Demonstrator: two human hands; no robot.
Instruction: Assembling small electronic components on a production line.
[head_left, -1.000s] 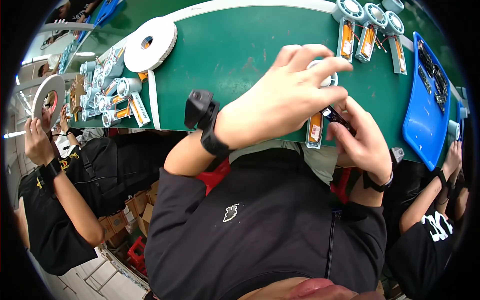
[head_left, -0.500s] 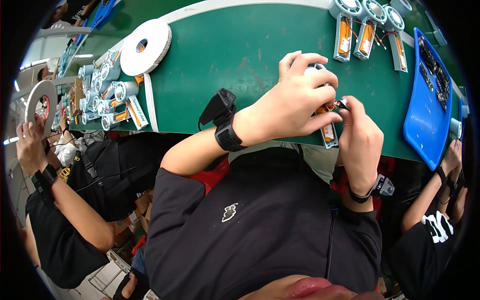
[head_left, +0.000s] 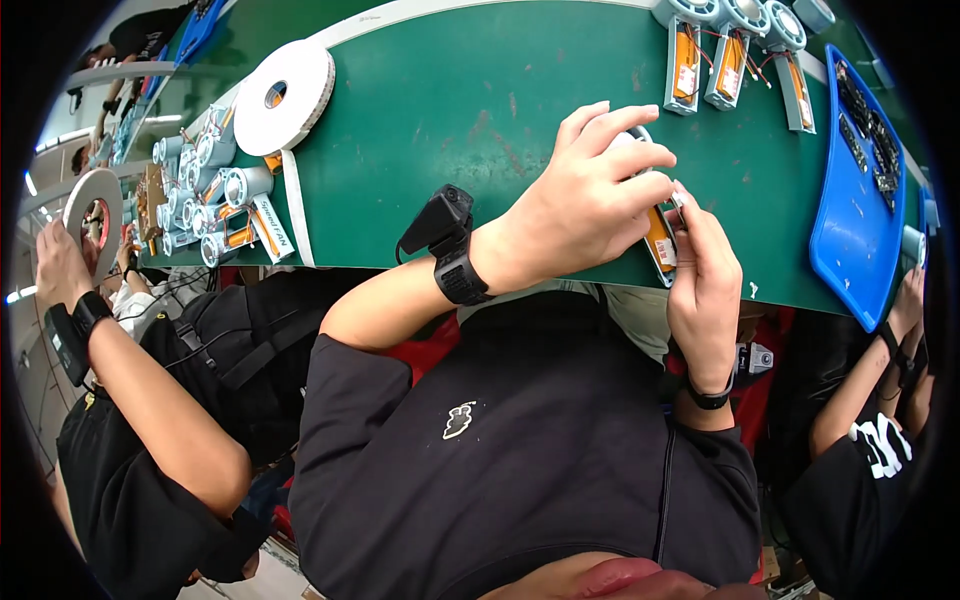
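Now the right hand [head_left: 706, 270] closes in on the pale-blue fan [head_left: 660, 243], its hold unclear, joining the left hand [head_left: 590, 190] draped over it, grip hidden.

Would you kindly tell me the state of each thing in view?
Fan unit: partly covered by the left hand, orange part exposed.
Large tape roll: partly unwound.
Smaller roll: upright in a co-worker's hand.
Left fan units: piled together.
Upper-right fan units: lying side by side.
Blue tray: holding dark parts.
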